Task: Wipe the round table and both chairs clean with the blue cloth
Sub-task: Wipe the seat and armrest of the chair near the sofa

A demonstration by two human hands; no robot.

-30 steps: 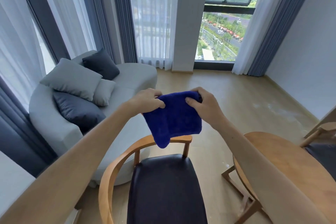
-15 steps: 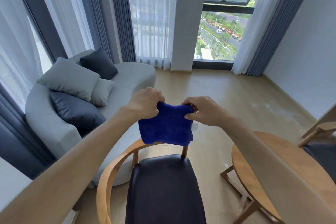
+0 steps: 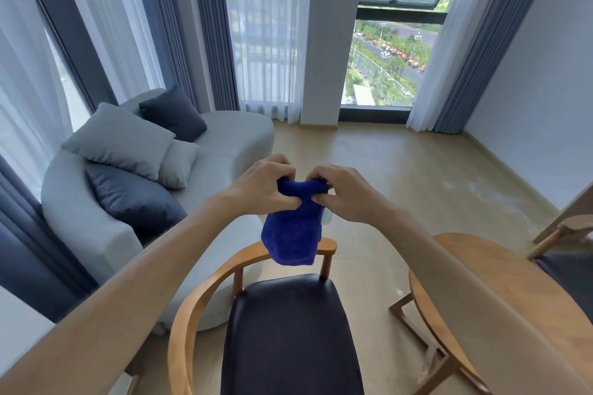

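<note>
Hands [image 3: 305, 192] closer together, bunching cloth [image 3: 293, 231]

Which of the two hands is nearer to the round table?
Right. The right hand grips the blue cloth on the side toward the round table; the left hand grips it farther away, above the chair.

The blue cloth's [image 3: 293, 234] top edge is buried under curled fingers [image 3: 282, 202]. The right forearm covers much of the tabletop [image 3: 462, 253]. The second chair [image 3: 568, 253] runs off the frame's right edge.
</note>
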